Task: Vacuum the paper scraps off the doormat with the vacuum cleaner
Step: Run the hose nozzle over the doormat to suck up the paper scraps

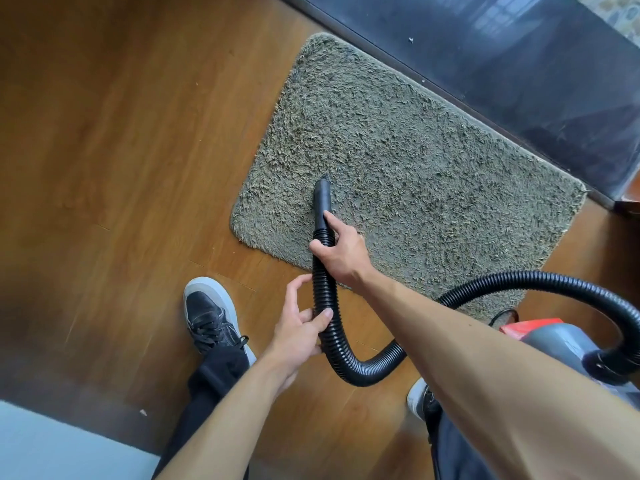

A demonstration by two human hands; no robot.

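A shaggy grey-green doormat [398,161] lies askew on the wooden floor [114,150], its far long edge running along a dark glossy threshold strip [519,74]. The person stands at the mat's near edge, both bare arms reaching forward. The right hand [341,252] is wrapped around the black ribbed hose [327,306] just where the ribs meet the smooth black nozzle [322,200], fingers closed round it and the thumb lying along the top of the nozzle. The nozzle's tip presses into the pile toward the left part of the mat, a little in from its left edge. Nearer, the left hand [299,327] takes the same hose lower down, thumb over the top and fingers curled loosely under and beside it, so the hold looks lighter than the right hand's. From there the hose dips toward the person, bends to the right under the right forearm, then arches up and over to the grey and red vacuum cleaner [561,344] standing on the floor at the near right, just off the mat's near right corner. A black sneaker [211,315] with a pale sole is planted on the floor left of the hose. I cannot make out any paper scraps on the mat's pile; one small pale fleck [411,40] sits on the dark strip, and another tiny bit [142,412] lies on the floor at the near left.
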